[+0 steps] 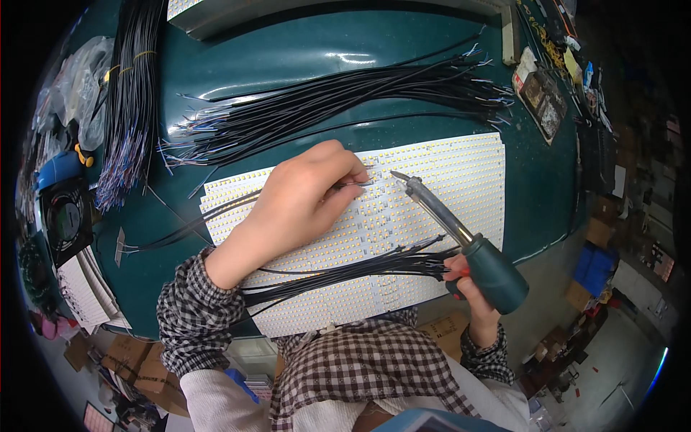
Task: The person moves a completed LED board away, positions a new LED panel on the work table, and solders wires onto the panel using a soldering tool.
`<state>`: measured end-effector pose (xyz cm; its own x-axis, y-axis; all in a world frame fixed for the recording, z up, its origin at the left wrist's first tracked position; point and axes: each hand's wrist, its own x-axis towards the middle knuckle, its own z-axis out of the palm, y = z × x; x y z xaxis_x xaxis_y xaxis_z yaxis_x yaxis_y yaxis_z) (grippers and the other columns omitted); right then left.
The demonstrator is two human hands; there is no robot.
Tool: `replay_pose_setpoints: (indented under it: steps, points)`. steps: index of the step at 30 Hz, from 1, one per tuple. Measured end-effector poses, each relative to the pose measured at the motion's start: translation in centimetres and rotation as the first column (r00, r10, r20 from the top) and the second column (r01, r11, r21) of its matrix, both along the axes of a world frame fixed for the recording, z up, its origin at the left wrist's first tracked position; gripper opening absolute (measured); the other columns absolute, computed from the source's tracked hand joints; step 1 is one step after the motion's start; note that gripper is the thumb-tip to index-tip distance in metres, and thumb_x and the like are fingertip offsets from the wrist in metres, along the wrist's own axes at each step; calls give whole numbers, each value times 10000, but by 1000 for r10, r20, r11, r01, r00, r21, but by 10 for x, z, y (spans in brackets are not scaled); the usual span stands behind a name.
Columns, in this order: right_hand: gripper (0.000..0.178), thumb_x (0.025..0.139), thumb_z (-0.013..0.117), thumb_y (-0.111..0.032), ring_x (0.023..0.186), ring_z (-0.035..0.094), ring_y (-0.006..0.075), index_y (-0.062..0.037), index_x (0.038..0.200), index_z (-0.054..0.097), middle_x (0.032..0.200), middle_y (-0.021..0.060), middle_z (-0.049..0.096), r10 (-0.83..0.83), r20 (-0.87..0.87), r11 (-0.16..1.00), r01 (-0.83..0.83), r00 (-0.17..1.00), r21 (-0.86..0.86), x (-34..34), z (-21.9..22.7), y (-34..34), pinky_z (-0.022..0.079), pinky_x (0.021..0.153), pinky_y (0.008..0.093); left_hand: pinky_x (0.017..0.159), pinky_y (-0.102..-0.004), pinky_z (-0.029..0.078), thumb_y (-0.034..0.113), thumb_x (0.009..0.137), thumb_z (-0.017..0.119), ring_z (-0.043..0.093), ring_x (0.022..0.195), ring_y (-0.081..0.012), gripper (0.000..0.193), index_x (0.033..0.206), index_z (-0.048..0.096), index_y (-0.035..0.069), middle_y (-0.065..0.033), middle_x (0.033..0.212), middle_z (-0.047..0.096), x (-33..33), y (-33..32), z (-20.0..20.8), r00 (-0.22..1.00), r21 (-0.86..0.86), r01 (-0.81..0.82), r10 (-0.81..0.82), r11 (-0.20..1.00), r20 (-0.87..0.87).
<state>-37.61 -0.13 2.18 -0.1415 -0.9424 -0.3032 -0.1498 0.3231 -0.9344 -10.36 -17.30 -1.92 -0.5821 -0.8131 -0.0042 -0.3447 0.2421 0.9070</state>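
Observation:
A white panel dotted with rows of small yellow LEDs lies on the green table in front of me. My left hand rests over its middle, thumb and fingers pinched on the end of a thin black cable that trails to the left. In my right hand is a soldering gun with a green body. Its tip points left and sits just right of my left fingertips, apart from them. Across the panel's near part lies a bunch of black cables, its right end close to my right hand.
More black cables with stripped ends lie beyond the panel. A thick cable bundle is at far left, near a plastic bag and a black fan. A grimy open box sits at right. A long metal piece borders the back.

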Motion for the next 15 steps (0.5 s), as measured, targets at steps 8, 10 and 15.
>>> replay_pose_setpoints:
  steps: [8, 10, 15]
  points:
    - [440, 812, 783, 21, 891, 736, 205, 88, 1206, 600, 1004, 198, 740, -68, 63, 997, 70, 996, -41, 0, 0, 0, 623, 775, 315, 645, -303, 513, 23, 878, 709, 648, 754, -209, 113, 971, 652, -5, -100, 893, 628, -8, 9, -2, 992, -26, -120, 121, 992, 25]
    - [441, 811, 785, 20, 892, 736, 205, 88, 1206, 601, 1006, 199, 740, -39, 41, 999, 40, 998, -23, -1, -1, 0, 623, 775, 314, 627, -388, 506, 63, 875, 700, 655, 729, -307, 94, 921, 630, 19, -133, 863, 624, -8, 10, 0, 995, -33, -103, 103, 994, 9]
    - [442, 812, 790, 15, 887, 737, 203, 86, 1206, 603, 1010, 202, 741, -20, 31, 1000, 21, 999, -20, -3, -1, 1, 624, 775, 313, 615, -382, 512, 41, 859, 697, 654, 702, -292, 93, 898, 615, 20, -125, 859, 618, -11, 11, 1, 989, -127, -94, 108, 987, 102]
